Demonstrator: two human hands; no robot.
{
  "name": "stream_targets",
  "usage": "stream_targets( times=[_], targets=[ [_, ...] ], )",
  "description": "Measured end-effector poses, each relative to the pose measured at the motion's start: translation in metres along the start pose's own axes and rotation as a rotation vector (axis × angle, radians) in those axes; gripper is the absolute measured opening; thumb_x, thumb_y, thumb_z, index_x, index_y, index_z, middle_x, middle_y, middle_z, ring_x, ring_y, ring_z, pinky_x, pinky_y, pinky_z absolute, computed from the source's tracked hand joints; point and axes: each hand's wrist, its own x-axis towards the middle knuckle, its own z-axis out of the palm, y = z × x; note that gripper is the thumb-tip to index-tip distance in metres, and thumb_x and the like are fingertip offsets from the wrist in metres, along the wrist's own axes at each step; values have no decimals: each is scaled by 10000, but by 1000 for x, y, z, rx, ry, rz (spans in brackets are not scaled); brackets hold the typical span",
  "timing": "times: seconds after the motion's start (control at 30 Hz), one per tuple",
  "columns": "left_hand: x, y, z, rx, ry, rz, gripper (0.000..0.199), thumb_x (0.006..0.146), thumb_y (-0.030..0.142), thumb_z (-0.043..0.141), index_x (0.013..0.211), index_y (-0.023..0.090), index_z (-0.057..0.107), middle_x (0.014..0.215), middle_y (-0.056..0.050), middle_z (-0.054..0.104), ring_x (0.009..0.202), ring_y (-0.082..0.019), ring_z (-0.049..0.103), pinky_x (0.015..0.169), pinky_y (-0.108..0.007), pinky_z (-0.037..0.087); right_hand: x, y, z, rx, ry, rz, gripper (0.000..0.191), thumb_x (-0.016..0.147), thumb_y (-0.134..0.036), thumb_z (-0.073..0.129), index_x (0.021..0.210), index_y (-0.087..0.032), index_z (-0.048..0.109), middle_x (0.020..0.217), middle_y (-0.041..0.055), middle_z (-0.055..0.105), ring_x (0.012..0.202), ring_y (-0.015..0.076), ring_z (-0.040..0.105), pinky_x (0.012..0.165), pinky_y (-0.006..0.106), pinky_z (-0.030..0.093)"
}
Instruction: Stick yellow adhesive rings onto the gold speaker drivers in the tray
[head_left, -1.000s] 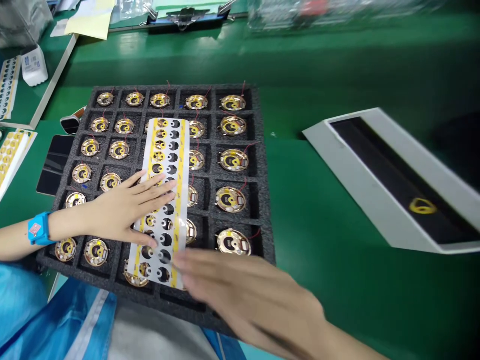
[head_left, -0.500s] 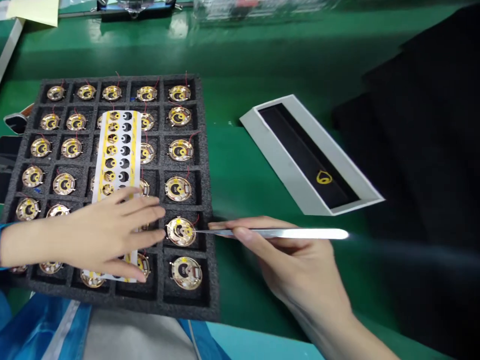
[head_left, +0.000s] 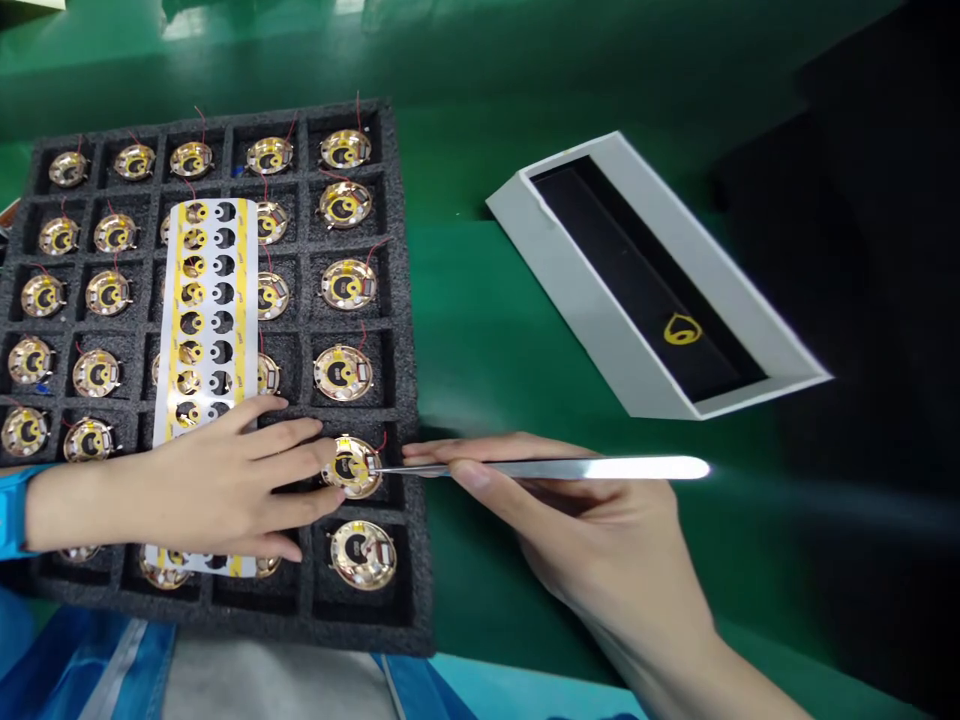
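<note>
My right hand [head_left: 592, 530] pinches metal tweezers [head_left: 570, 467], their tips on a round gold part [head_left: 352, 468] in the right column of a black foam tray [head_left: 424, 560]. My left hand [head_left: 232, 480] lies palm down with fingers spread, over the tray and a white and yellow sticker sheet [head_left: 211, 300]. Its fingertips touch the left edge of that same gold part. Under the tweezer tips a small yellow piece shows on the part. Other round gold parts with thin red wires sit in the tray's compartments.
A white box [head_left: 577, 300] with a dark inside stands on the green surface [head_left: 465, 300] right of the tray. A small yellow piece [head_left: 682, 329] lies in it. Dark cloth-like material [head_left: 885, 220] fills the right side.
The view has shifted closer, with the tray lower left and the box larger. My left fingertips have moved onto the gold part's edge; the tweezers remain at that part.
</note>
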Motion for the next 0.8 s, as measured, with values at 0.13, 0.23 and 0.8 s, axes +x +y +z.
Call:
stream_targets(
  times=[0.13,0.23,0.8],
  targets=[
    [0,-1,-1,2,2,8,403,965,458,463,1212,167,593,1262,-103,616,1212,-267,515,1037,-461,352,-1,-2,-1,-23,13,-7,59,809,-305,717,808,-342,764,839,-39,782,764,132,745,683,169,592],
    [1,-1,-3,17,36,45,379,986,420,428,1167,152,627,1246,-91,635,1194,-258,530,1036,-457,374,-1,-1,-1,-38,8,5,63,809,-301,715,798,-339,764,830,-36,782,752,137,745,664,173,595],
    [2,-2,-3,-2,50,137,368,1006,353,396,1131,118,650,1258,-99,647,1178,-231,572,1004,-405,428,1,-5,-2,-68,23,43,99,781,-386,717,779,-298,764,820,7,782,730,200,747,613,271,625]
  ],
)
